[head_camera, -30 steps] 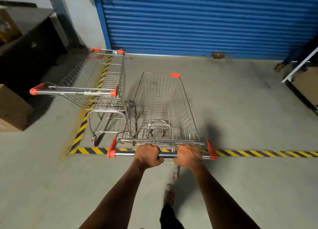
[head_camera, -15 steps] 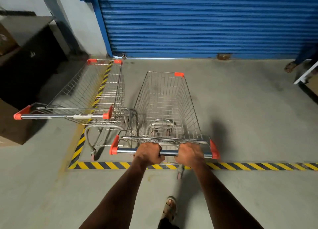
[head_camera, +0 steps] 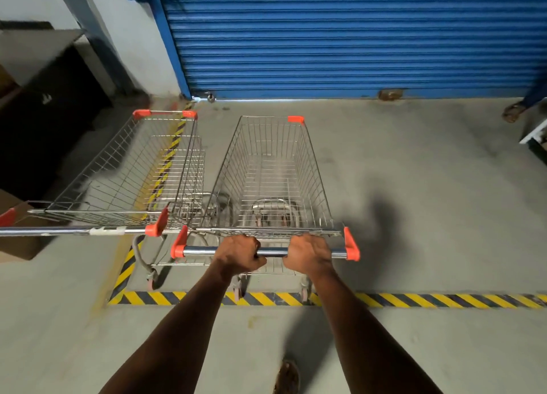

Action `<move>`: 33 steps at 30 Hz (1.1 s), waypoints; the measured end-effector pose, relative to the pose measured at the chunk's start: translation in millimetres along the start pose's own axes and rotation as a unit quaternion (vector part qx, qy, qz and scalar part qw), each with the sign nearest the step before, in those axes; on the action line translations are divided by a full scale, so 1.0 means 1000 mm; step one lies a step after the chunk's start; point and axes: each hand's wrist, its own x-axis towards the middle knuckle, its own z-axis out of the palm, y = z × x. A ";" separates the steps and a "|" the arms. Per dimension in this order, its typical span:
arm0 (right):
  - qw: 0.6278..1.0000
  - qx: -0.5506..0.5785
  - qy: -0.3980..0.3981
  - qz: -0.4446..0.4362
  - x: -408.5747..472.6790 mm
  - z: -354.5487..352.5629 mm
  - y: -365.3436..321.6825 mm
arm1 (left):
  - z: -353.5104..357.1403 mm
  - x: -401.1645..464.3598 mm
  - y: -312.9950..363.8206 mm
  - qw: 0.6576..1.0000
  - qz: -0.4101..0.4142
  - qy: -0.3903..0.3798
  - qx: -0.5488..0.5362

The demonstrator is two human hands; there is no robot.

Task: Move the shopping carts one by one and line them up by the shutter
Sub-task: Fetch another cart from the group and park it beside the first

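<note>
Left hand is closed in a full overhand fist around the handle bar of the pushed cart; knuckles up, fingers wrapped under the bar. Right hand grips the same bar in the same manner, just to the right of the left hand, with a short length of bare tube between them. Neither hand touches anything else.

Ahead of both hands, the pushed cart's wire basket is empty and points squarely toward the blue shutter. Its nose stands short of the shutter, with bare concrete floor between. Below the hands, its rear wheels sit at the yellow-and-black hazard tape, at the edge of the marked bay.

To the left of the left hand, the parked cart stands close alongside, its handle end cap almost touching that of the pushed cart. Its nose lies nearly level with the other's, a little closer to the shutter.

Assessment: one cart appears placed; the second is nearly aligned beside it and needs only a slight further push and release. Whether more carts wait elsewhere cannot be told from this view. Floor to the right of the right hand is open for further carts.
</note>
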 end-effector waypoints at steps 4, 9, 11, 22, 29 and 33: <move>1.000 0.007 -0.003 0.003 0.015 -0.004 0.002 | -0.006 0.014 -0.003 1.000 -0.006 -0.012 0.002; 1.000 0.005 -0.001 0.002 0.028 -0.005 0.004 | -0.008 0.026 -0.008 1.000 -0.006 -0.019 -0.002; 1.000 0.002 -0.001 -0.002 0.032 -0.004 0.004 | -0.009 0.029 -0.010 1.000 -0.005 -0.019 -0.002; 1.000 0.001 -0.002 -0.016 0.048 -0.006 0.005 | -0.012 0.041 -0.019 1.000 0.004 -0.031 -0.005; 1.000 0.004 -0.008 -0.012 0.053 -0.008 0.003 | -0.015 0.044 -0.023 1.000 0.007 -0.021 -0.001; 1.000 0.000 0.002 -0.013 0.055 -0.006 0.002 | -0.015 0.043 -0.026 1.000 0.018 -0.021 0.010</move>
